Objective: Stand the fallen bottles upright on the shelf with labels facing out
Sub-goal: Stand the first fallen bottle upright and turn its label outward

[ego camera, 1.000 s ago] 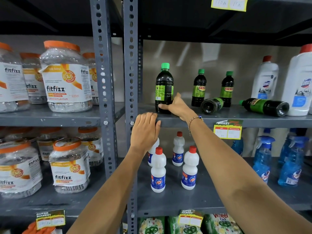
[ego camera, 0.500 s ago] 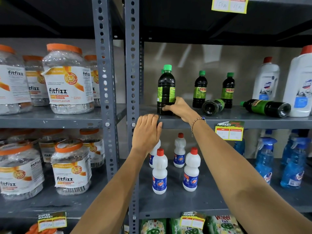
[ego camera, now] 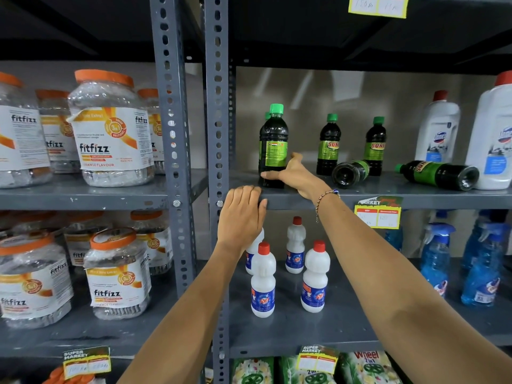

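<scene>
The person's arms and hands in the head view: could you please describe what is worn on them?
Both forearms are bare, with no sleeves in view. The right hand has a thin beaded bracelet at the wrist, with small brownish beads and a blue one. The left hand shows no glove, ring or watch.

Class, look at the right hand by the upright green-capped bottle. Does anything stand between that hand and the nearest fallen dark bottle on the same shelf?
Nothing visible does. The right hand and the nearest fallen bottle are separated only by bare shelf. An upright bottle stands just behind that gap, not in it.
</scene>
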`<action>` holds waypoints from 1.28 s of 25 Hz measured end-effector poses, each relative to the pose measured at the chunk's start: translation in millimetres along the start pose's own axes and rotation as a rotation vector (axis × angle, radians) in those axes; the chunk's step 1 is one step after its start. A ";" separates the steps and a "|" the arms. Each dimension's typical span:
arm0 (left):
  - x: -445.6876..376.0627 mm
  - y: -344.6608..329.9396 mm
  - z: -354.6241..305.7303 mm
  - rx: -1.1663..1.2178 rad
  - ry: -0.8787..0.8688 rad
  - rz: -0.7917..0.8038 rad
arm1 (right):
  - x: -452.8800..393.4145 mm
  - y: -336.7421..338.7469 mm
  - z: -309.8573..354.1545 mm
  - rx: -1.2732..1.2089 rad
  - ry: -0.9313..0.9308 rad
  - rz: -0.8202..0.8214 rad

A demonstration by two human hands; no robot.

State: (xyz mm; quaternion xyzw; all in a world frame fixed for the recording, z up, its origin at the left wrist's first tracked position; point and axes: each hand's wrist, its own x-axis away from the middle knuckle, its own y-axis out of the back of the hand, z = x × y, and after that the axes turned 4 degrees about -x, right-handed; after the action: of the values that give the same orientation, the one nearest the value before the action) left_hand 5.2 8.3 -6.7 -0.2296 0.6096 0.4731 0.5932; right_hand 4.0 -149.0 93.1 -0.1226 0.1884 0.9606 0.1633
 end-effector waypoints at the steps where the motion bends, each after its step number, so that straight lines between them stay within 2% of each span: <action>1: 0.1 -0.2 -0.1 -0.004 -0.002 -0.004 | -1.4 1.3 0.1 -0.010 -0.020 0.015; 7: -0.1 -1.9 -0.4 -0.005 -0.001 -0.021 | -2.8 1.9 -3.0 -0.012 0.021 -0.023; 13: -0.4 -1.1 -1.4 -0.012 0.002 -0.008 | -7.2 5.3 -6.1 -0.041 -0.004 0.024; 24: -1.1 -2.3 -1.3 0.004 0.005 -0.025 | -2.0 1.4 -6.1 0.095 0.035 0.000; 32: -3.7 5.3 -5.8 -0.013 0.041 0.066 | 1.3 1.2 -5.3 0.148 0.060 -0.043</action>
State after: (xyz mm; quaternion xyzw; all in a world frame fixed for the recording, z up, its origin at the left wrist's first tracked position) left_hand -1.5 4.7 -2.5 -0.2229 0.6259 0.4913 0.5632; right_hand 3.2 -151.8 88.4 -0.1428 0.2612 0.9362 0.1869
